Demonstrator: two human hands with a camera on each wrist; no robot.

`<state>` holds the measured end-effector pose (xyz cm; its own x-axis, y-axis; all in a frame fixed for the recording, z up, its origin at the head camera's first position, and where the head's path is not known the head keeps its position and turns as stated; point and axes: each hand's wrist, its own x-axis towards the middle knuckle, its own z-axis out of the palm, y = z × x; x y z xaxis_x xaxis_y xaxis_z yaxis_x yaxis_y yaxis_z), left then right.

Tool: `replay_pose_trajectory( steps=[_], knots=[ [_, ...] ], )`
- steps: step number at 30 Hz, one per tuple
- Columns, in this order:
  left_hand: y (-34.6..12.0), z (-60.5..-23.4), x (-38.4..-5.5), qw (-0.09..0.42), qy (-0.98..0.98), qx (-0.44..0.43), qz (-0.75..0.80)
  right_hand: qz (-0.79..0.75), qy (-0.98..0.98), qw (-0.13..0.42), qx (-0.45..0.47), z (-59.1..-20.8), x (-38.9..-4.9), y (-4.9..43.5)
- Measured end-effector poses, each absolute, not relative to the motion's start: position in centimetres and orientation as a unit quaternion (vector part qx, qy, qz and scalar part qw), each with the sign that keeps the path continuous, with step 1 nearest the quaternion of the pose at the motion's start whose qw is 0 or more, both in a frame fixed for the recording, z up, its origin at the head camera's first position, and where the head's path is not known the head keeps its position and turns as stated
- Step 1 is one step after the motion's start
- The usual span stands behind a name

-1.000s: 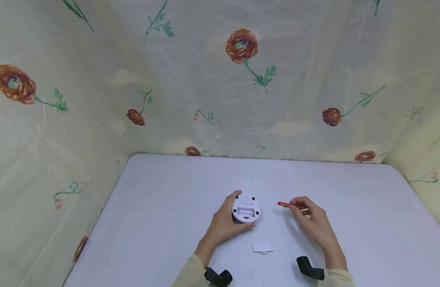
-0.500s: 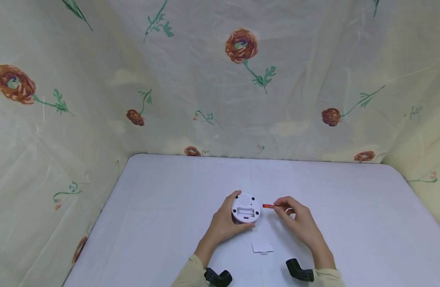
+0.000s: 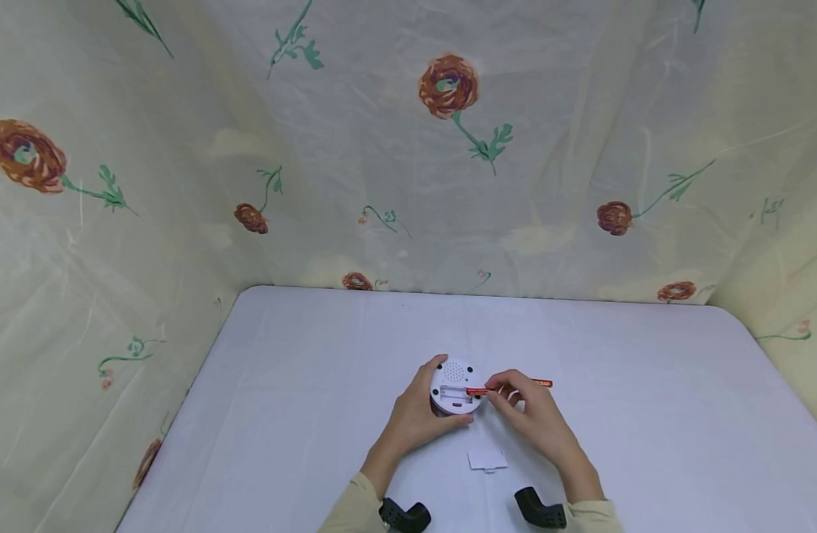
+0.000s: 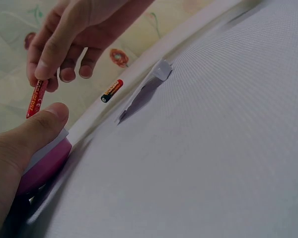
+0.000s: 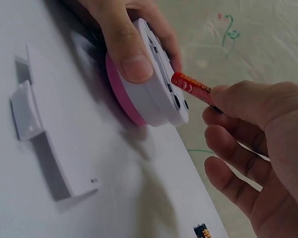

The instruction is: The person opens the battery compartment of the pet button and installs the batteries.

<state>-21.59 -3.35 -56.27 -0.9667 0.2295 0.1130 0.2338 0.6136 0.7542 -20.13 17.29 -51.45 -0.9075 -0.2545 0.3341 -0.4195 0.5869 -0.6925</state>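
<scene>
Two hands met over a round white device (image 3: 456, 386) near the front of the table (image 3: 648, 355): your right hand (image 3: 528, 418) pinched a red battery (image 3: 476, 391) between thumb and forefinger, its other fingers loosely curled beneath, and held the battery's free end at the open compartment in the device's upturned back. Your left hand (image 3: 415, 414) gripped the device by its rim, thumb (image 5: 124, 49) pressed on the near edge and fingers wrapped round the far side; the right wrist view showed a pink band (image 5: 121, 94) under the white shell. A second red battery (image 3: 542, 383) lay on the table just behind your right hand, apart from the device. The white compartment cover (image 3: 487, 459) lay flat on the table nearer to you, between your two forearms and touching neither. Cream sleeves (image 3: 355, 511) covered both wrists, each with a black camera mount (image 3: 538, 509). A pale floral curtain (image 3: 448, 148) hung round the table on three sides.
</scene>
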Motion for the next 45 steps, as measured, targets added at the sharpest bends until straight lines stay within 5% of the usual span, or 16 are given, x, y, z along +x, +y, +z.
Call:
replay_pose_trajectory(
  steps=[9, 26, 45],
  knots=[
    [-3.4, -56.3, -21.6, 0.009, -0.896, -0.135, -0.423, 0.389, -0.887, 0.141, 0.204, -52.0, -20.1, 16.5],
    [-3.3, -56.2, -21.6, 0.017, -0.898, -0.142, -0.417, 0.389, -0.903, 0.103, 0.149, -51.8, -19.9, 15.7],
    [-3.3, -56.3, -21.7, 0.020, -0.898, -0.156, -0.410, 0.369, -0.905, 0.131, 0.167, -52.5, -20.1, 15.4]
  ],
)
